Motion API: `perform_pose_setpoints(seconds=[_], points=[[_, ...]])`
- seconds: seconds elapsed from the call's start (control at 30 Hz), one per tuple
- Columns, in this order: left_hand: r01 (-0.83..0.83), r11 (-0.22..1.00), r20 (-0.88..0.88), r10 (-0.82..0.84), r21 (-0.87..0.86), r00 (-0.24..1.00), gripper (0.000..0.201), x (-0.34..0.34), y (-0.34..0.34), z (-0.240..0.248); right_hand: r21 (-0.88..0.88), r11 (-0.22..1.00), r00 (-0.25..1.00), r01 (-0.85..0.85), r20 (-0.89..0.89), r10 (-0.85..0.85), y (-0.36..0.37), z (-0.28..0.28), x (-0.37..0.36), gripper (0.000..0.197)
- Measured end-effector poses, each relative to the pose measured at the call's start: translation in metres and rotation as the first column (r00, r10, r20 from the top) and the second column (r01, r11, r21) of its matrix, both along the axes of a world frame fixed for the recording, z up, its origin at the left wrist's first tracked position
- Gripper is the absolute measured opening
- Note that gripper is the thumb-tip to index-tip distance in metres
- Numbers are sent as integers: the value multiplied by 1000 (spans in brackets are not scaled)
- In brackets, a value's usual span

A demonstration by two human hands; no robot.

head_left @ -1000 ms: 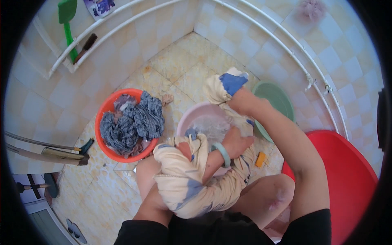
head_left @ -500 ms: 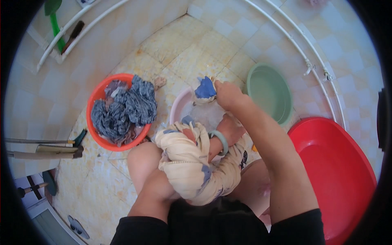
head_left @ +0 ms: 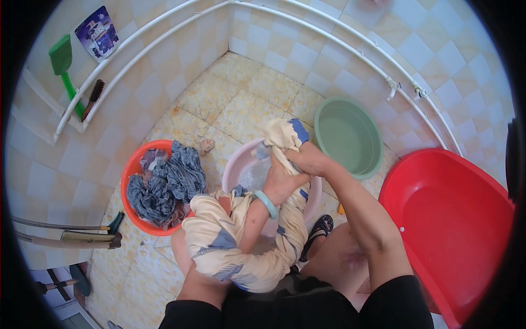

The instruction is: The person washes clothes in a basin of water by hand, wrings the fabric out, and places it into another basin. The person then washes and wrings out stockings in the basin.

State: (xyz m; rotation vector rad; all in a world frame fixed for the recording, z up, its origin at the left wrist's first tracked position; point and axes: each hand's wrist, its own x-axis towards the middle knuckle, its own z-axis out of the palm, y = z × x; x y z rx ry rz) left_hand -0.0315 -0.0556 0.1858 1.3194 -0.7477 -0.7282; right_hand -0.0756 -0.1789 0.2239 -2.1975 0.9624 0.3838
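Observation:
A long cream cloth with blue patches (head_left: 252, 272) is twisted like a rope and looped around my left forearm. My left hand (head_left: 283, 182), with a pale green bangle (head_left: 266, 204) on its wrist, grips the cloth close to its far end. Right beside it, my right hand (head_left: 308, 160) is closed on the same cloth, whose bunched end sticks out past both hands. Below them stands a pink basin (head_left: 232, 163) with sudsy water, partly hidden by my arms and the cloth. Part of the loop rests over my lap.
An orange basin (head_left: 125, 189) heaped with blue-grey clothes (head_left: 186, 172) stands at left. Beyond my right hand is a green basin (head_left: 350, 159); a large red tub (head_left: 438, 219) lies at right. White pipes (head_left: 329, 37) run along the tiled walls. A small beige cloth (head_left: 206, 146) lies on the floor.
My hands have come together on the cloth, which is now stretched and twisted more tightly. My left hand has moved up toward the cloth's far end. The view has shifted, showing more wall.

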Motion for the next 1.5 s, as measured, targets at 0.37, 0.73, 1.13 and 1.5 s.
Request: perform_pose_setpoints(seconds=[0.37,0.73,1.13,1.5], points=[[43,952,-593,-223,-302,773,47,12,12,46,408,912,906,47,368,-211,-25,51,-8,70],[192,910,-639,-398,-368,659,47,6,26,50,968,178,519,-177,246,-818,13,35,13,63],[308,951,-341,-302,-36,890,38,-5,19,21,-169,981,882,-100,441,166,10,49,22,31],[-82,983,51,75,165,996,71,-29,2,-20,-416,893,980,-169,26,198,1,-6,27,31]])
